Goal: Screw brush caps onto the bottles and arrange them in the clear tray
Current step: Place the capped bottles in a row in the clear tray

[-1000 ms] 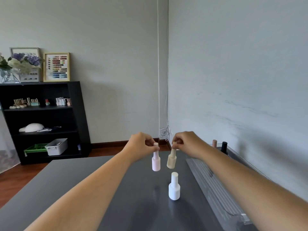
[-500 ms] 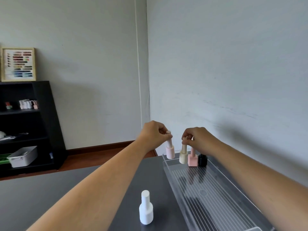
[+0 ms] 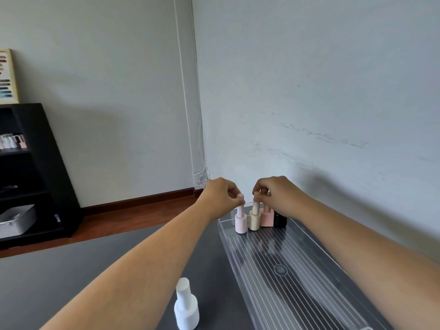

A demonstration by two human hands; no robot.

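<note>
A long clear tray (image 3: pixel 295 277) with a ribbed floor lies along the table's right side. At its far end stand a pale pink bottle (image 3: pixel 241 223), a cream bottle (image 3: pixel 254 220), a pink square bottle (image 3: pixel 266 217) and a black bottle (image 3: pixel 280 219) in a row. My left hand (image 3: pixel 222 195) pinches the ribbed cap of the pale pink bottle. My right hand (image 3: pixel 276 194) pinches the cap of the cream bottle. Both bottles rest on the tray floor. A white capped bottle (image 3: pixel 186 308) stands on the grey table near me, left of the tray.
The grey table (image 3: pixel 71 270) stretches to the left. A wall runs close behind the tray on the right. A black shelf unit (image 3: pixel 35 167) with small bottles and a grey bin stands at the far left.
Both hands carried the pale pink and cream bottles from above the table's middle to the far end of the tray and lowered them beside the pink square bottle.
</note>
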